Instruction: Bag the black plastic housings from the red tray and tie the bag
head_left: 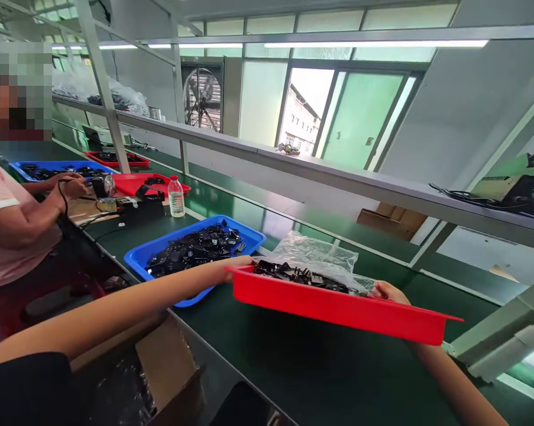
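Note:
I hold a red tray [337, 307] up over the green workbench [293, 367], tilted slightly down to the right. My left hand [238, 263] grips its left end and my right hand [388, 291] grips its far right side. Inside lie small black plastic parts [300, 275] and a crumpled clear plastic bag [317, 251]. Just left of the tray a blue tray [160, 251] filled with similar black parts rests on the bench.
A person in a pink shirt [9, 231] works at the left with a blue tray [27, 168], red trays [129, 183] and a water bottle [176, 196]. An open cardboard box [169, 367] sits below the bench edge. A grey shelf rail [337, 177] runs above the bench.

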Demonstrator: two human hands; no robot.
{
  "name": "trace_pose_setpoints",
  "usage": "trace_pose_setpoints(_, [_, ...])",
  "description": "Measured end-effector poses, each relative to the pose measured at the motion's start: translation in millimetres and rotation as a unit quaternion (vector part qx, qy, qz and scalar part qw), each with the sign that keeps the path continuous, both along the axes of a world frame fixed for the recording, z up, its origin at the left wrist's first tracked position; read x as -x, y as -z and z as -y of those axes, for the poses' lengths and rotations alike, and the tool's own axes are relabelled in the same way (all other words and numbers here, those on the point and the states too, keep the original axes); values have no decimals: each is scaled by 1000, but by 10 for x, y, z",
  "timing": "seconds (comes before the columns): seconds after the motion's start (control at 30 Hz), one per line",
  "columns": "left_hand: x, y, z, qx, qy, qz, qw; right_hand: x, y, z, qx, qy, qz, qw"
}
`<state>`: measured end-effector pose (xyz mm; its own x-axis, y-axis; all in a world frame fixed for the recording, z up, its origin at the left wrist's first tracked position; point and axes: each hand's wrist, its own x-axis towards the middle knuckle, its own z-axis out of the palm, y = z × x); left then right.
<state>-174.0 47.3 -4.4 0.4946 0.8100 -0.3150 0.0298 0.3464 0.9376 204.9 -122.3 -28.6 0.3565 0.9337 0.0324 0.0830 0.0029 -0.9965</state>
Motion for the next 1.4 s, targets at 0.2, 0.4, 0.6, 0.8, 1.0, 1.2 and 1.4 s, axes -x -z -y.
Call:
trace_pose_setpoints(0.2, [234, 236, 119, 24, 94, -89, 991, 213, 291, 196, -19, 38, -4, 999])
trace_pose_setpoints(0.4, [388, 460, 285, -67, 11, -151, 986, 365, 513, 594, -10, 109, -85, 990])
trace_pose_setpoints(0.6, [580, 945, 746, -151, -93, -112, 978, 495, 1117, 1186, 16, 189, -48, 981])
trace_pose_setpoints(0.8, [722, 1702, 964, -185, -185, -3, 965, 639, 1207, 1427, -45, 144, 32, 988])
trace_pose_setpoints(1.0, [704, 1690, 644, -499, -98, -145, 848, 711, 1025, 1356, -121, 86, 84, 985])
trace_pose_setpoints(1.2, [558, 1585, 445, -535, -30, -86, 840, 759, 1021, 1448, -126, 71, 164, 976])
trace_pose_setpoints(1.4, [294, 1322, 282, -529, -40, 31, 847, 680, 582, 1129, -221, 147, 229, 937])
